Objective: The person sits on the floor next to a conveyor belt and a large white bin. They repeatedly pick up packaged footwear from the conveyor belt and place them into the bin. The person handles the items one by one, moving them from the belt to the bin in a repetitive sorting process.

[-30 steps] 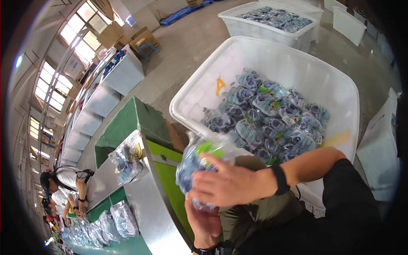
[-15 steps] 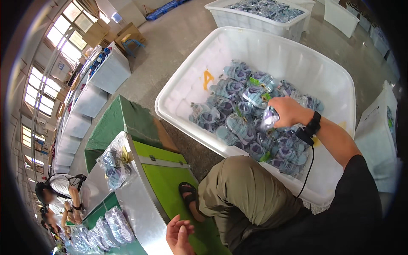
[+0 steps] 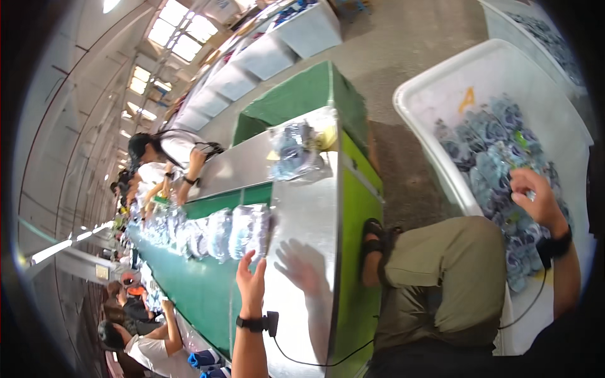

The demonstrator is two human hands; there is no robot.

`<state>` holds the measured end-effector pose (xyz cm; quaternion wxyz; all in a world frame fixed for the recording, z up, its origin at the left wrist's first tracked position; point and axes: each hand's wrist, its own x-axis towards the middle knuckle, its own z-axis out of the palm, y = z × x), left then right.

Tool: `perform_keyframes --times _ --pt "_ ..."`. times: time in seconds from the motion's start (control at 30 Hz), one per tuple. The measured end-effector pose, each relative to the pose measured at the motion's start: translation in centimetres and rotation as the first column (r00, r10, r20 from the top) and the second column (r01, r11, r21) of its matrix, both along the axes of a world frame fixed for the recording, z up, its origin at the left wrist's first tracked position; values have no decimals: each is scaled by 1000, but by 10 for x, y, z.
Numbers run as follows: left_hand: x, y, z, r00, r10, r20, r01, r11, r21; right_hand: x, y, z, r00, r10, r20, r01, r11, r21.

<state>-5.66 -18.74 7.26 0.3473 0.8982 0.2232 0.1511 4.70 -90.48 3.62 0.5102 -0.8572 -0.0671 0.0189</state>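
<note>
My left hand (image 3: 251,286) is raised with its fingers apart and holds nothing. Just beyond its fingertips is a row of clear plastic bags of shoes (image 3: 249,232) on a green conveyor belt (image 3: 189,280). My right hand (image 3: 535,195) reaches over a large white bin (image 3: 435,151), its fingers curled in close to the heap. What they hold, if anything, is hidden by the fingers. Blue and purple shoes (image 3: 491,173) in clear wrapping, some with green tags, are heaped in the bin.
A bagged pair of shoes (image 3: 295,151) lies on the metal ledge (image 3: 302,220) beside the belt. Behind it stands a green-covered box (image 3: 283,97). Co-workers (image 3: 170,157) work along the belt. More white bins (image 3: 309,31) line the back; a cable hangs from each wrist.
The view has swung left toward the belt. My left hand has risen from the lower edge to near the bagged shoes. My right hand stays over the bin, with fingers curled.
</note>
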Motion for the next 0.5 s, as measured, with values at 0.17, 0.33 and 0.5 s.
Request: perform_keyframes --times 0.17,0.33,0.5 --pt "29 126 -44 971 216 106 -223 973 62 -45 80 48 889 239 391 -206 970 -125" --pt "58 153 -31 995 47 -90 -78 920 -384 -75 152 21 798 229 557 -268 963 -13" --pt "79 2 -29 991 -92 94 98 993 -65 -74 168 -2 697 301 651 -129 945 -299"
